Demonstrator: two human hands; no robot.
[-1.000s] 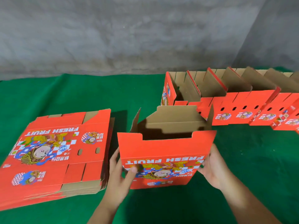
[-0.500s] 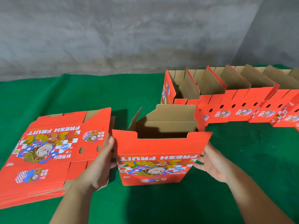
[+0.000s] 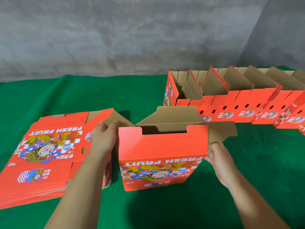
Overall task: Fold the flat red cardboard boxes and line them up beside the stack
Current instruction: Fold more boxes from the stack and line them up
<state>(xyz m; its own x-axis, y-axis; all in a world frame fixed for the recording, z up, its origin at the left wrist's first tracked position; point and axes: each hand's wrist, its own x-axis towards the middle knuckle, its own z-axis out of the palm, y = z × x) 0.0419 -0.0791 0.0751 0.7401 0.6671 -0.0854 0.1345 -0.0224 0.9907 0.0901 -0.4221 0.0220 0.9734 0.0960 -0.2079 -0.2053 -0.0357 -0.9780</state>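
Half-folded red box [image 3: 162, 156] standing upright at the middle of the green cloth [image 3: 247, 187], open top toward the camera, printed "FRESH FRUIT" face upside down on the near wall. Brown inner flaps raised at the back and splayed out at either side; box floor lost in shadow, not readable.

Left hand [image 3: 103, 141] against the box's left side, fingers curled over the brown left flap at its top edge, gripping it; fingertips partly out of sight behind the cardboard. Right hand [image 3: 219, 161] at the box's right wall, just below the splayed right flap, fingers fairly straight and relaxed, touching the wall; actual contact of the fingertips hidden behind the red corner, so only loosely judged.

Stack of flat boxes [image 3: 49, 152] just left of the box, lying flat, same print on top; lower sheets showing only as thin edges, count impossible to tell, near-left corner cut off by the frame, right edge partly covered by the left forearm.

Row of folded boxes [image 3: 231, 103] beyond and to the right, standing side by side, open tops up, tall brown flaps between them. Farthest boxes cut off by the right edge of the frame; small printed labels blurred, unreadable.

Grey concrete wall [image 3: 132, 33] behind the cloth.
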